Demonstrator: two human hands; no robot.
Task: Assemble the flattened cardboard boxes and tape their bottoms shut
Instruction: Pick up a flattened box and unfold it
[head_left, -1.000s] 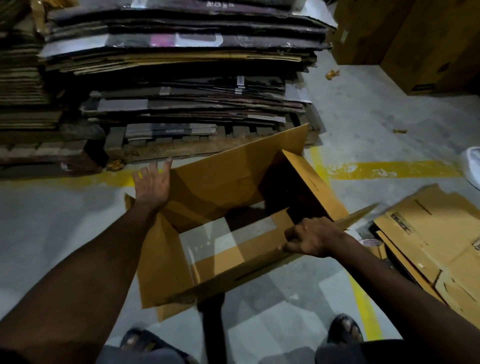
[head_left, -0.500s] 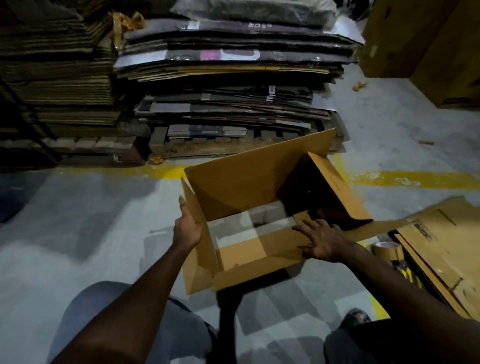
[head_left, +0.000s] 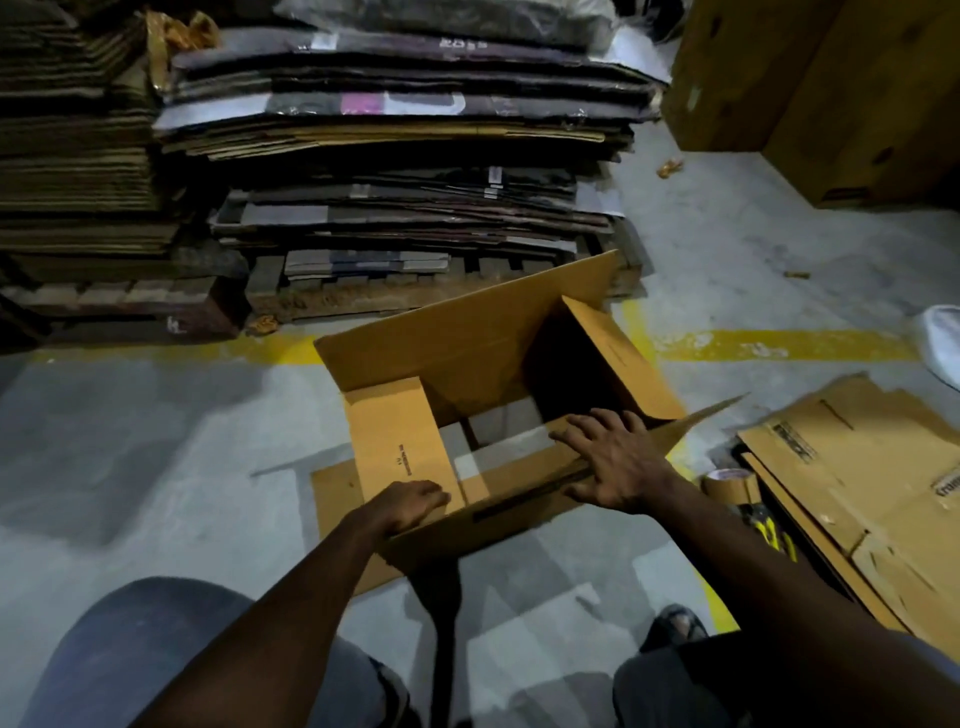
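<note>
Cardboard box (head_left: 493, 364): brown, erected, open side up, on grey floor at frame centre. Far flap upright at 12 o'clock; left flap folded inward at 9 o'clock, small print on it. Pale patches inside. Left hand (head_left: 410, 506) at 7 o'clock corner, fingers curled over left flap's near end, gripping. Right hand (head_left: 613, 462) at 4 o'clock, flat, fingers spread, pressing near flap. Tape roll (head_left: 727, 480) at 3 o'clock, beside flattened boxes (head_left: 857, 467).

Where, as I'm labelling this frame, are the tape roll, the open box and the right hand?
tape roll (head_left: 727, 489), head view, brown outer side.
open box (head_left: 467, 338), head view, far panel's inner face.
right hand (head_left: 615, 465), head view, back of the hand.
</note>
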